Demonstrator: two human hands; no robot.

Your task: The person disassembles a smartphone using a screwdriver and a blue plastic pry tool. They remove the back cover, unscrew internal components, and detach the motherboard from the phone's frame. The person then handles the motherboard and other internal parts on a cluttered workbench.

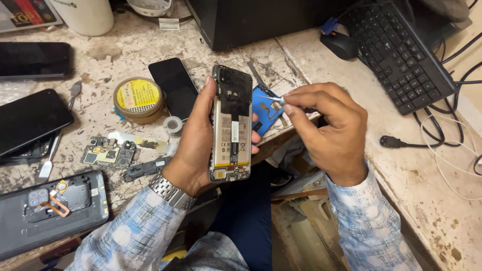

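Left hand [193, 143] grips an opened phone [231, 123] upright over the tabletop's [416, 170] front edge, back cover off: pale battery, dark flex strip, bare metal frame. Right hand [334, 128] pinches a slim screwdriver [273, 99], shiny knurled cap, tip at the phone's upper right side. Step looks like working a small screw; steady tip seating and light torque seem needed. Scuffed, stained surface. Near the left edge: round yellow-lidded tin [138, 98], green circuit board [103, 153], grey back shell [50, 208].
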